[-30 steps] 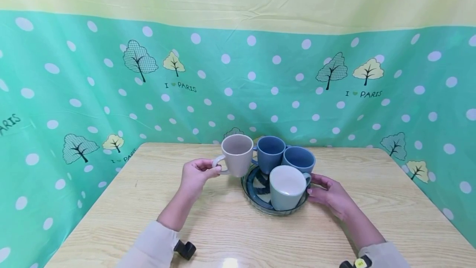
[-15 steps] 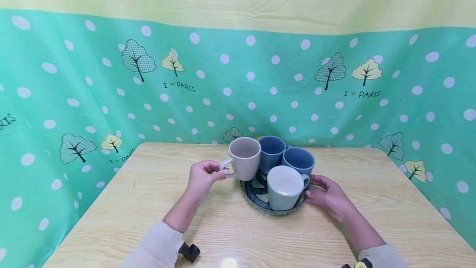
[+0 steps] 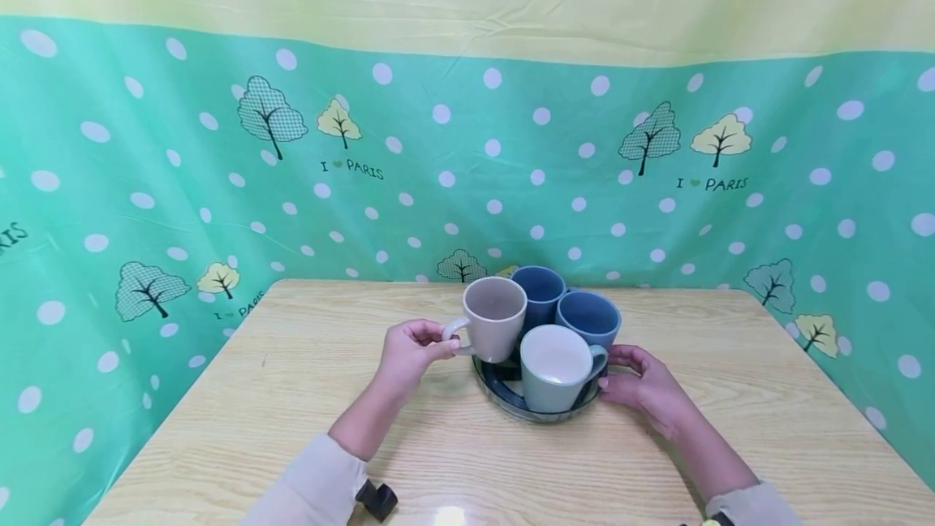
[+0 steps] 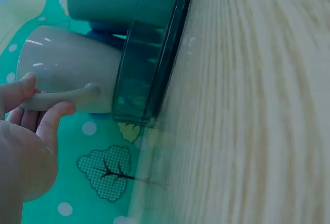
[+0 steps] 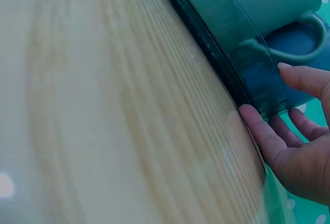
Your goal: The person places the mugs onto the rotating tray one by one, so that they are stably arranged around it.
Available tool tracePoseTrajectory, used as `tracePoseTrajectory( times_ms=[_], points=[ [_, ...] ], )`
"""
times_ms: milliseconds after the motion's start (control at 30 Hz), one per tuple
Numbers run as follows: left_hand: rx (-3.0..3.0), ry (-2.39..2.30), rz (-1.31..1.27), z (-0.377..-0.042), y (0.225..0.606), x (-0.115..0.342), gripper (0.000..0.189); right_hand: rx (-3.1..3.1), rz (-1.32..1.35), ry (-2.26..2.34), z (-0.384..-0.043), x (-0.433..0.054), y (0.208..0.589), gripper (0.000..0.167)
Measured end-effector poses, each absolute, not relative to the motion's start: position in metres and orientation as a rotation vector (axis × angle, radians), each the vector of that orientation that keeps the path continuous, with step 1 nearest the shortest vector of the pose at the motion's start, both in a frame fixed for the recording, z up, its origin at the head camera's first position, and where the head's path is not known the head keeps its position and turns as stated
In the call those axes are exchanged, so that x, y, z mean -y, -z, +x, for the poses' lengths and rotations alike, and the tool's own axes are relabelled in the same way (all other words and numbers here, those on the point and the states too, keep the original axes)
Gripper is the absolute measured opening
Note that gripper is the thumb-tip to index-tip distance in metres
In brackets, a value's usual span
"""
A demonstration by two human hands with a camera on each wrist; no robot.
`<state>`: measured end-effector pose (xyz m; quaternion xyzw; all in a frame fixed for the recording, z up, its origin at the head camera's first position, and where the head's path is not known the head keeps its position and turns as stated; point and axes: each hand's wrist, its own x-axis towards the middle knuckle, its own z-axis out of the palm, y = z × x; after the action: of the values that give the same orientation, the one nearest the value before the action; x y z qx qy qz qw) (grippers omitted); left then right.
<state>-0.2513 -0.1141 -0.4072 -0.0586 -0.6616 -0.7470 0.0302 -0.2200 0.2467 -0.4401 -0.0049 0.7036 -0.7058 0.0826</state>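
My left hand (image 3: pixel 409 355) pinches the handle of a pinkish-grey mug (image 3: pixel 494 329) between thumb and fingers. This mug stands upright over the left side of a round, clear-walled tray (image 3: pixel 504 404); in the left wrist view its lower part is right at the tray's wall (image 4: pixel 136 80). A pale green mug (image 3: pixel 551 384) sits at the tray's front, its handle pointing right. Two blue mugs, one at the back (image 3: pixel 539 286) and one at the right (image 3: pixel 588 321), complete the cluster. My right hand (image 3: pixel 650 388) touches the tray's right side with extended fingers, thumb near the rim (image 5: pixel 273 59).
The tray rests on a light wood-grain table (image 3: pixel 453 461), towards its back edge. Behind the table hangs a green and yellow curtain (image 3: pixel 467 144) with dots and trees. A black camera mount (image 3: pixel 377 500) is strapped at the left sleeve.
My left hand has carried the pinkish-grey mug rightward and lower, from beside the tray to over its left side, close to the other mugs. The right hand has stayed at the tray.
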Motion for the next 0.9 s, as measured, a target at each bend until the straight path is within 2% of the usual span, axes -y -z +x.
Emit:
tracePoseTrajectory(
  times_ms=[200, 467, 700, 900],
  points=[
    [2.057, 2.271, -0.172, -0.248, 0.408, 0.111, 0.019, -2.149, 0.015, 2.068, -0.217, -0.244, 0.44, 0.072],
    [2.097, 2.219, -0.135, -0.248, 0.411, 0.106, 0.019, -2.152, 0.019, 2.048, -0.215, -0.245, 0.439, 0.08],
    [2.114, 2.191, -0.1, -0.25, 0.415, 0.103, 0.017, -2.28, -0.047, 1.91, -0.218, -0.254, 0.437, 0.075],
    [2.117, 2.203, -0.057, -0.249, 0.415, 0.098, 0.017, -2.305, -0.081, 1.886, -0.22, -0.255, 0.437, 0.077]
  ],
)
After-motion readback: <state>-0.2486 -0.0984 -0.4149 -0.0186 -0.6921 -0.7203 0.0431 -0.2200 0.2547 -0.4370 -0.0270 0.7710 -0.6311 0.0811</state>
